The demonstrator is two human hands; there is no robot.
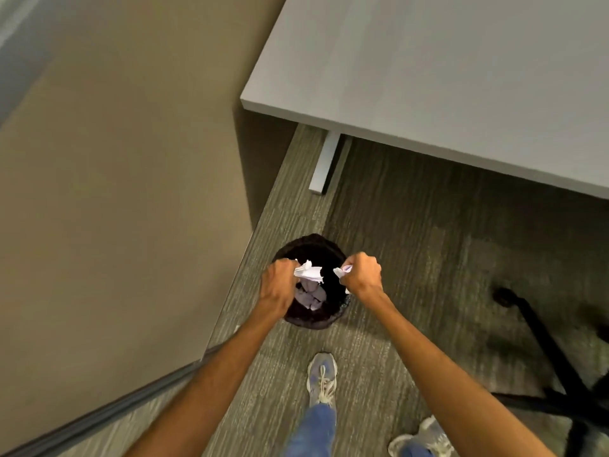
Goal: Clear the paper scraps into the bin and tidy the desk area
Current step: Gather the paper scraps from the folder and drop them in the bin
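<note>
Left hand [276, 285], right hand [362, 273] fisted on paper scraps [308, 272] (above bin [309, 319]).

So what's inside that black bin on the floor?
Crumpled pale paper lies at the bottom of the bin. The left hand and its scrap cover part of the inside.

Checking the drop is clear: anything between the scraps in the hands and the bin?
Nothing. The head view shows left hand and right hand holding scraps directly over the open bin.
</note>
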